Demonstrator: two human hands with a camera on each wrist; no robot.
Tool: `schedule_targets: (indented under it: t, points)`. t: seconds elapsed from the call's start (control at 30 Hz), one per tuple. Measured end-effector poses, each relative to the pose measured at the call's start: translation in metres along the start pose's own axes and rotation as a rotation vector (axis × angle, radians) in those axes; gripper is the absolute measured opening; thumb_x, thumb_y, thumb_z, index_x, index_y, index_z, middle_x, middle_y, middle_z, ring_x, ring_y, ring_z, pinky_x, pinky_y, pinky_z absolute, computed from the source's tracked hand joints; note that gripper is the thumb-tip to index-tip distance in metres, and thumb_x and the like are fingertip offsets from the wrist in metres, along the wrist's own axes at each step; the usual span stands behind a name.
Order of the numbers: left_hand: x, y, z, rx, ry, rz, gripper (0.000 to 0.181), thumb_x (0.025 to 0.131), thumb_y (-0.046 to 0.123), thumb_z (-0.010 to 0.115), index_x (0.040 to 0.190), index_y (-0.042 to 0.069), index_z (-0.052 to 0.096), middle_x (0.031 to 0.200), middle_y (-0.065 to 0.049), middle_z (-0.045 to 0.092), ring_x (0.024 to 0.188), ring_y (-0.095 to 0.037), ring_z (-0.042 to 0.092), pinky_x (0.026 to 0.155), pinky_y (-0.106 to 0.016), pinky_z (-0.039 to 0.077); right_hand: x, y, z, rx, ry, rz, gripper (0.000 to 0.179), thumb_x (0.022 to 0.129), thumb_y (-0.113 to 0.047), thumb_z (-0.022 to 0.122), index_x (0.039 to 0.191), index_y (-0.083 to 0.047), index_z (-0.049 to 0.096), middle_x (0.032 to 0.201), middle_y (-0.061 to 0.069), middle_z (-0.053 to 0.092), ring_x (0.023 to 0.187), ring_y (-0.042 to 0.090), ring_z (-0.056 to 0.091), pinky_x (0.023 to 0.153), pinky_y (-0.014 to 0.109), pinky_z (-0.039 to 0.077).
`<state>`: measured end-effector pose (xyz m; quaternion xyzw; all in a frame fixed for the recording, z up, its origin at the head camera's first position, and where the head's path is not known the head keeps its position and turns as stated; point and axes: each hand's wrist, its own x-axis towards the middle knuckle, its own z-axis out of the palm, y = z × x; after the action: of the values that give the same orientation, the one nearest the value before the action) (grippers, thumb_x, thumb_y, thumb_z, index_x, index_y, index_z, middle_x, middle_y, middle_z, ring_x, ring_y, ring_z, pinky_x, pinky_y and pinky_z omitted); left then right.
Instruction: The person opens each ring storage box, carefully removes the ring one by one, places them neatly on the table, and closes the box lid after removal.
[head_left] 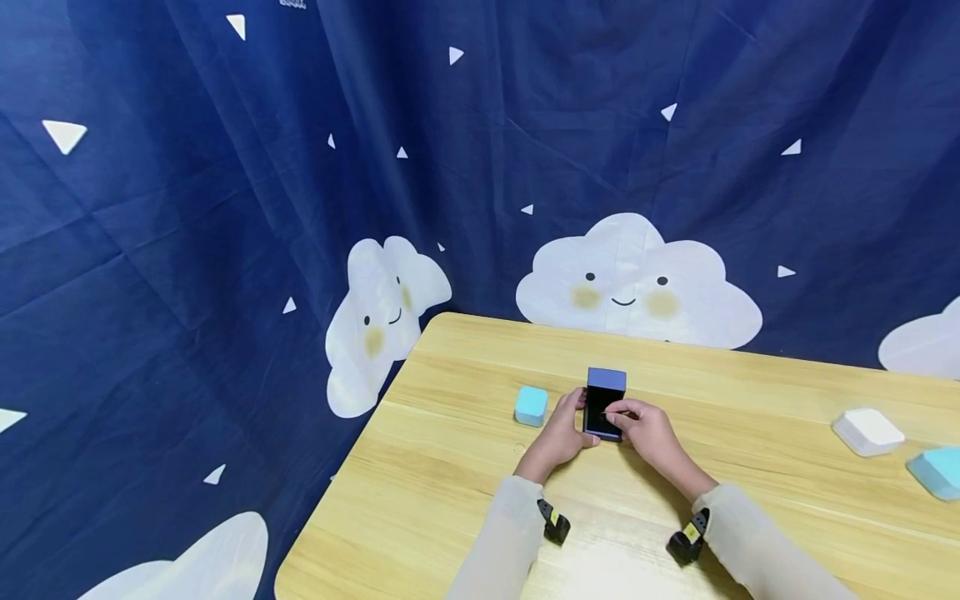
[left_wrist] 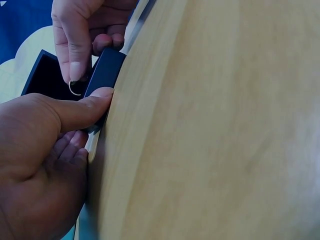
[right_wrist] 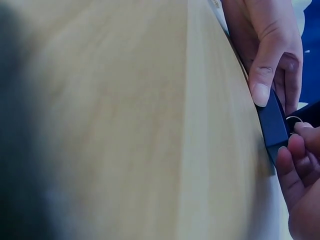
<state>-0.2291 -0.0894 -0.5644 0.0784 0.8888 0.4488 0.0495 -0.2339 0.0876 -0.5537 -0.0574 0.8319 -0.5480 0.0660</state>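
Observation:
A small dark blue jewelry box stands on the wooden table with its lid raised at the back and a black inside. My left hand grips the box from the left, its thumb on the front wall and its fingers round the side. Over the box's black interior, my right hand pinches a thin pale ring between thumb and fingertips. Part of the ring is hidden by those fingers. In the right wrist view the box's front wall lies between both hands.
A light blue block sits just left of my left hand. Farther right on the table are a white block and another light blue block. A dark blue curtain with clouds hangs behind the table.

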Motion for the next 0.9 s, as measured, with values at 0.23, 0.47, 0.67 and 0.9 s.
schedule_targets:
  t: [0.23,0.47,0.67,0.9]
  points:
    - [0.001,0.002,-0.001,-0.003,-0.007,-0.019,0.084,0.084,0.008,0.081,0.155,0.015,0.037,0.145,-0.003,0.048,0.132,-0.016,0.049,0.116,-0.036,0.036,-0.003,-0.002,-0.003,0.053,-0.005,0.012,0.019,0.099,-0.012,0.064,0.111,0.002,0.071,0.081,0.007,0.068,0.063,0.013,0.056,0.054,0.025,0.048]
    - [0.000,0.002,-0.001,-0.004,-0.007,-0.020,0.084,0.083,0.008,0.081,0.155,0.015,0.037,0.146,-0.004,0.048,0.132,-0.017,0.049,0.115,-0.036,0.038,-0.008,-0.001,-0.004,0.069,-0.010,0.019,0.018,0.098,-0.013,0.065,0.109,0.000,0.071,0.075,0.007,0.064,0.061,0.015,0.056,0.053,0.025,0.046]
    - [-0.001,0.002,-0.001,-0.002,-0.011,-0.032,0.087,0.084,0.009,0.081,0.157,0.013,0.033,0.148,-0.005,0.047,0.134,-0.018,0.049,0.116,-0.037,0.037,-0.015,-0.001,-0.005,0.063,-0.026,0.027,0.019,0.098,-0.013,0.065,0.109,0.001,0.071,0.075,0.008,0.064,0.062,0.015,0.056,0.054,0.025,0.047]
    - [-0.002,0.003,-0.002,-0.007,-0.010,-0.030,0.087,0.084,0.009,0.081,0.157,0.012,0.033,0.147,-0.005,0.048,0.135,-0.019,0.048,0.117,-0.038,0.036,-0.025,-0.001,-0.005,0.042,-0.028,0.036,0.015,0.097,-0.010,0.066,0.105,0.000,0.073,0.073,0.009,0.063,0.062,0.015,0.056,0.054,0.026,0.047]
